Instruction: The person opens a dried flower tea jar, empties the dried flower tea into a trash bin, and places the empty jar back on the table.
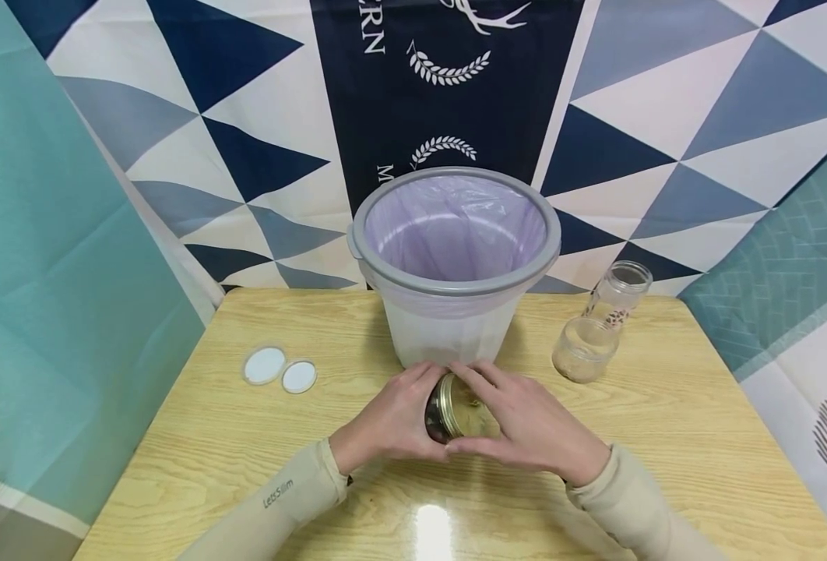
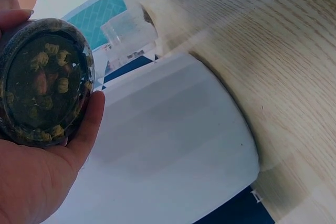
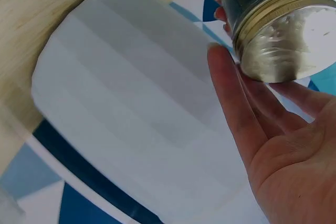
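Note:
A glass jar [image 2: 48,80] with a gold-coloured lid [image 1: 468,409] is held on its side above the table, lid facing right. Through its bottom show dark contents with yellowish, petal-like bits. My left hand [image 1: 398,417] grips the jar's body from the left, its fingers curled round the glass. From the other side my right hand [image 1: 529,421] spans the lid end, fingers at the far edge and thumb at the near edge. In the right wrist view its palm stands apart from the lid's flat face [image 3: 294,45].
Directly behind the hands stands a white bin [image 1: 448,327] with a grey rim and a purple liner. Two round white lids [image 1: 264,365] lie on the wooden table [image 1: 245,444] at left. A short clear jar [image 1: 585,352] and a taller clear jar [image 1: 620,292] stand at right.

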Demonstrator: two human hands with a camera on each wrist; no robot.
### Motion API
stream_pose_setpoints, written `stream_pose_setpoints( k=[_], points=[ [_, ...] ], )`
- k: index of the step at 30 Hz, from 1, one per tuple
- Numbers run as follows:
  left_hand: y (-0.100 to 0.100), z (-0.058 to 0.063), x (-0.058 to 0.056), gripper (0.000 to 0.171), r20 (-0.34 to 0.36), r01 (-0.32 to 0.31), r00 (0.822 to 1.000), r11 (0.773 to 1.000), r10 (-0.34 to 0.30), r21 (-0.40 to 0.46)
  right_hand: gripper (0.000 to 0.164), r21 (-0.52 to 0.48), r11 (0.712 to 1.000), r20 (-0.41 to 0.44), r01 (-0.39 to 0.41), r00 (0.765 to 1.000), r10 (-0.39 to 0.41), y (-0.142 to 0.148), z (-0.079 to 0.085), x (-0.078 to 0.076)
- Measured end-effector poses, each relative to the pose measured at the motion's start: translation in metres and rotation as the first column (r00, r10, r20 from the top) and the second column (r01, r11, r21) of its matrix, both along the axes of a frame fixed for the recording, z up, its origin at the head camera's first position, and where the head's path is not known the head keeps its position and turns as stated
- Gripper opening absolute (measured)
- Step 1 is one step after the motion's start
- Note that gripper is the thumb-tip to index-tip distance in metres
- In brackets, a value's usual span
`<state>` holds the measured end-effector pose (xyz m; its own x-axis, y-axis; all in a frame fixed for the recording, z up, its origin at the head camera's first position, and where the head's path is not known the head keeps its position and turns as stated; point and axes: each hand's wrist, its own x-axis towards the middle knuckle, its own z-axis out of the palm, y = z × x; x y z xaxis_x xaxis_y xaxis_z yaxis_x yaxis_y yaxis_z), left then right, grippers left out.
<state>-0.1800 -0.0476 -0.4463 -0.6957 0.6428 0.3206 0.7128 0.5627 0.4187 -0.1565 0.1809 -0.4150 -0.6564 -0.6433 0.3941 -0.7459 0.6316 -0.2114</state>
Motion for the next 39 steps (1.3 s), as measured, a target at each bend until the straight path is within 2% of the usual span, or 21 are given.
stream_pose_setpoints(
  k=[5,8,13,17,20,25,33,39],
  points=[
    [0.000,0.000,0.000,0.086,0.010,0.007,1.000,1.000,-0.007,0.017,0.094,0.011,0.998,0.004,-0.060,0.998,0.060,0.003,0.003,0.000],
    [0.000,0.000,0.000,0.092,0.019,0.010,1.000,1.000,-0.011,0.025,0.100,0.001,0.996,-0.017,-0.089,0.996,0.089,0.004,0.004,-0.001],
    [-0.002,0.000,0.000,0.101,-0.007,0.015,1.000,1.000,-0.015,0.009,0.103,-0.028,0.998,-0.025,-0.058,0.998,0.058,0.000,0.003,-0.003],
    [-0.003,-0.001,0.000,0.093,-0.019,0.009,1.000,1.000,-0.009,0.002,0.096,-0.010,0.999,-0.021,-0.038,0.999,0.038,-0.002,0.003,-0.003],
    [-0.003,-0.002,0.000,0.089,-0.021,0.001,1.000,1.000,-0.001,0.000,0.088,-0.009,0.998,0.001,-0.056,0.998,0.056,-0.002,0.004,-0.002],
    [0.000,-0.001,-0.001,0.082,0.005,0.014,1.000,1.000,-0.014,0.018,0.087,-0.029,0.993,0.024,-0.112,0.993,0.113,0.002,0.008,-0.003],
    [0.000,0.002,-0.001,0.077,0.031,0.022,0.999,1.000,-0.022,0.018,0.087,-0.015,0.984,-0.011,-0.178,0.984,0.178,0.006,0.013,-0.004],
    [-0.002,0.003,-0.001,0.078,0.080,0.033,0.996,0.998,-0.038,0.059,0.087,-0.026,0.977,-0.047,-0.213,0.976,0.212,0.011,0.018,-0.003]
  ],
)
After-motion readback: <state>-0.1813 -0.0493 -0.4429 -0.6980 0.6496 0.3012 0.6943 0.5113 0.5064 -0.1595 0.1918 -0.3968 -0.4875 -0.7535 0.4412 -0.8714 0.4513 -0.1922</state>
